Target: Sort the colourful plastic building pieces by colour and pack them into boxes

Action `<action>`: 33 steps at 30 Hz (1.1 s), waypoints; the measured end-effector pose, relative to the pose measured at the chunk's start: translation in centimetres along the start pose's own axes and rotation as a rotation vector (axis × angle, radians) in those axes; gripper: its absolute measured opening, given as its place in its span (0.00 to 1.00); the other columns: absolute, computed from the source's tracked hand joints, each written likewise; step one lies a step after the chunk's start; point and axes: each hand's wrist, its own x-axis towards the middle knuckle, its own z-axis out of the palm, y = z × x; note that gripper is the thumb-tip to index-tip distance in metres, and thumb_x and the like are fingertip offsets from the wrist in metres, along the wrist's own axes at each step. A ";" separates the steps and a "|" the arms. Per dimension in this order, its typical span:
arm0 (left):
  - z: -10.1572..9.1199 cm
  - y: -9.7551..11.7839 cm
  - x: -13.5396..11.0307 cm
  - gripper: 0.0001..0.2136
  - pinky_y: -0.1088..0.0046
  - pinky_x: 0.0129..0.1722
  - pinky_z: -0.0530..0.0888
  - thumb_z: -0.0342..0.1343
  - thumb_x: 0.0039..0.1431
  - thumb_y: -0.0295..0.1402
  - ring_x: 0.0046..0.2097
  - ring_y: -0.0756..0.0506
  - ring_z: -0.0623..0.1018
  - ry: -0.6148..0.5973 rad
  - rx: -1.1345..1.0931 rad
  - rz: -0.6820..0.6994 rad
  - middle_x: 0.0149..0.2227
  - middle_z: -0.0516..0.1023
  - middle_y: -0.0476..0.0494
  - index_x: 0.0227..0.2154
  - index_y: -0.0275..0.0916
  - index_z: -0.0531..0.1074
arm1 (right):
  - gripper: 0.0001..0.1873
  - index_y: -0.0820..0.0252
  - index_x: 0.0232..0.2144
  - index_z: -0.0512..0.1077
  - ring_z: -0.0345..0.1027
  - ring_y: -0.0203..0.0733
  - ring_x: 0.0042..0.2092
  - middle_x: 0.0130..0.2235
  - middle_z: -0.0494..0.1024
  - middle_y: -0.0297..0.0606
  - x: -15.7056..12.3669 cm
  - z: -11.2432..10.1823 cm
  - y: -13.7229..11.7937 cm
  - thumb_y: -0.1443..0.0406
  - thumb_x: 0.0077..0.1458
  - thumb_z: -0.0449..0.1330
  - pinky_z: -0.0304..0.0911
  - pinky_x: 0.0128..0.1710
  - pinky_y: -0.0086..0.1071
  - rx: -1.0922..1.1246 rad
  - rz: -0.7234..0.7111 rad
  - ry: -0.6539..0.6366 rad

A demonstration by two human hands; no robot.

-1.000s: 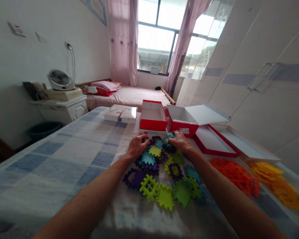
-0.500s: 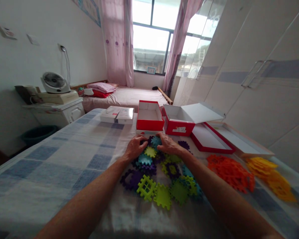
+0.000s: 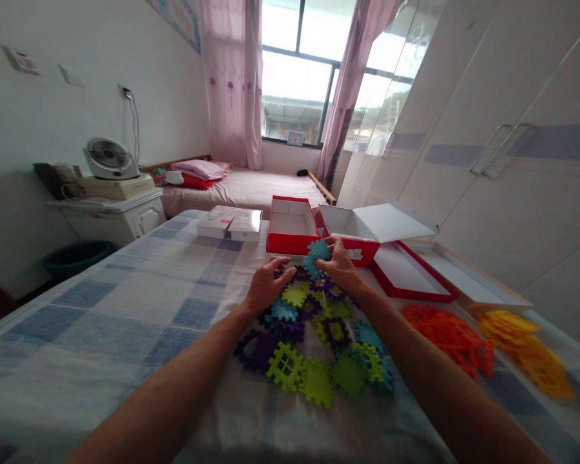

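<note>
A light-blue building tile (image 3: 316, 258) with toothed edges is pinched in my right hand (image 3: 339, 264), raised just above the pile in front of the red boxes. My left hand (image 3: 267, 281) rests at the pile's far left edge, thumb and fingers apart, with no piece visible in it. Between my forearms lie loose toothed tiles: a lime-green tile with a window grid (image 3: 286, 367), a solid lime-green tile (image 3: 316, 383), a dark purple tile (image 3: 258, 349) and a light-blue tile (image 3: 284, 310), among several others that overlap.
Orange tiles (image 3: 447, 338) and yellow tiles (image 3: 526, 351) lie in heaps to the right. Beyond the pile stand a red open box (image 3: 292, 243), a red box with a raised white lid (image 3: 350, 248) and a shallow red tray (image 3: 410, 290). White boxes (image 3: 229, 222) sit at the back left.
My right hand has lifted the light-blue tile off the pile, moving it up and slightly right. My left hand has shifted a little right, its fingers more spread.
</note>
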 end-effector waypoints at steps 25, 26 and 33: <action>-0.9 0.3 0.6 0.16 0.81 0.13 0.53 0.62 0.45 0.45 0.15 0.58 0.57 0.222 -0.664 -0.302 0.17 0.60 0.59 0.26 0.37 0.66 | 0.26 0.54 0.48 0.70 0.58 0.50 0.55 0.50 0.71 0.41 -5.8 2.8 -3.0 0.53 0.48 0.64 0.55 0.54 0.45 -0.440 -0.538 -0.478; -0.9 0.3 0.6 0.16 0.81 0.13 0.53 0.61 0.45 0.45 0.15 0.58 0.57 0.221 -0.658 -0.306 0.17 0.59 0.60 0.25 0.37 0.66 | 0.26 0.54 0.48 0.70 0.58 0.50 0.55 0.49 0.71 0.41 -6.2 2.8 -2.8 0.52 0.47 0.64 0.55 0.53 0.45 -0.479 -0.556 -0.519; -0.8 0.2 0.5 0.17 0.81 0.13 0.53 0.61 0.44 0.46 0.15 0.58 0.56 0.194 -0.615 -0.321 0.17 0.60 0.59 0.26 0.35 0.67 | 0.12 0.60 0.37 0.74 0.66 0.42 0.47 0.41 0.76 0.42 -5.6 1.3 -1.4 0.64 0.60 0.51 0.55 0.49 0.37 -0.518 -0.414 -0.331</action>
